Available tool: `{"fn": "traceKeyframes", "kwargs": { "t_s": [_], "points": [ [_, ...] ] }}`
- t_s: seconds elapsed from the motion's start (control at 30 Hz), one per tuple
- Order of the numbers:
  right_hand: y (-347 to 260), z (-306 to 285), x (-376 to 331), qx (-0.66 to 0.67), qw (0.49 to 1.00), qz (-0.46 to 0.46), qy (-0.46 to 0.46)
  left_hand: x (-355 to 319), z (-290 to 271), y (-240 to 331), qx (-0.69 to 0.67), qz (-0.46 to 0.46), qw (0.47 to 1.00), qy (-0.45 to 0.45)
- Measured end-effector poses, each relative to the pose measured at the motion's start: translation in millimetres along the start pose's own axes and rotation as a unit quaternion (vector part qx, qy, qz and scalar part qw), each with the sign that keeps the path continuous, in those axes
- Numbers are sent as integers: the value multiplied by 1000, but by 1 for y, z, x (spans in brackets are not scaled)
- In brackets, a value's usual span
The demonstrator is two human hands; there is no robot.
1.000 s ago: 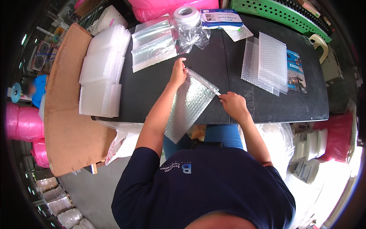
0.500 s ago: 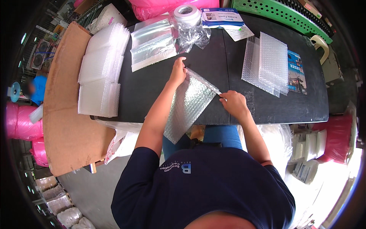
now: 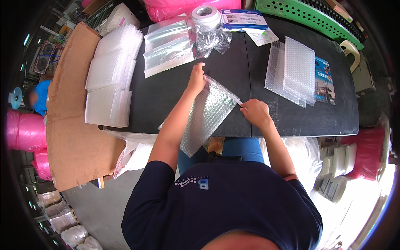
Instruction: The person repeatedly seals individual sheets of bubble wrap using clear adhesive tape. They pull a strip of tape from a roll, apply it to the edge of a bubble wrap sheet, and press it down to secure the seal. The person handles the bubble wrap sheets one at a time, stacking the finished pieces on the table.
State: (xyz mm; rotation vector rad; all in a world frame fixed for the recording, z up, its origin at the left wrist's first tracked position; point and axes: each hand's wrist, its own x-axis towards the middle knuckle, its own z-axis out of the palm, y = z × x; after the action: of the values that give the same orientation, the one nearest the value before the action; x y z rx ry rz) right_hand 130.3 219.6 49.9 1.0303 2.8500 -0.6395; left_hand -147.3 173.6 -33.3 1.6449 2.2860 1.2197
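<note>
- Green crate (image 3: 308,16) at far edge of the black table (image 3: 166,100): what's in it is hidden by the rim, can't tell.
- Clear plastic bags (image 3: 168,46) lie flat at the far left-centre of the table; they look empty, though glare makes that hard to judge.
- Tape roll (image 3: 205,13) sits just behind them on crumpled clear film.
- Stack of bubble-wrap pouches (image 3: 110,75) on your left, partly on the cardboard sheet (image 3: 71,125); smaller stack of bubble sheets (image 3: 293,71) on your right, w/ a printed leaflet beside it.
- Bubble-wrap bag (image 3: 204,118) lies diagonally in front of you, far end on the table, near end hanging off the front edge over your lap.
- Your left hand (image 3: 196,81) pinches the bag's far-left corner at the top edge, fingers closed on it.
- Your right hand (image 3: 255,112) grips the other end of that top edge, thumb and fingers closed on the flap strip.
- The top edge runs taut between the two hands; the rest of the bag lies below and between your forearms.
</note>
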Motion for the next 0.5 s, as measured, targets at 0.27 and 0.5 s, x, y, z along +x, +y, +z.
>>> {"fn": "traceKeyframes", "kwargs": {
  "t_s": [0.27,0.5],
  "points": [
    [-2,1,0,-13,1000,3,-10,-4,0,21,191,-3,978,84],
    [-4,7,-1,-24,1000,-9,-7,-29,9,27,131,-65,989,31]
  ]
}}
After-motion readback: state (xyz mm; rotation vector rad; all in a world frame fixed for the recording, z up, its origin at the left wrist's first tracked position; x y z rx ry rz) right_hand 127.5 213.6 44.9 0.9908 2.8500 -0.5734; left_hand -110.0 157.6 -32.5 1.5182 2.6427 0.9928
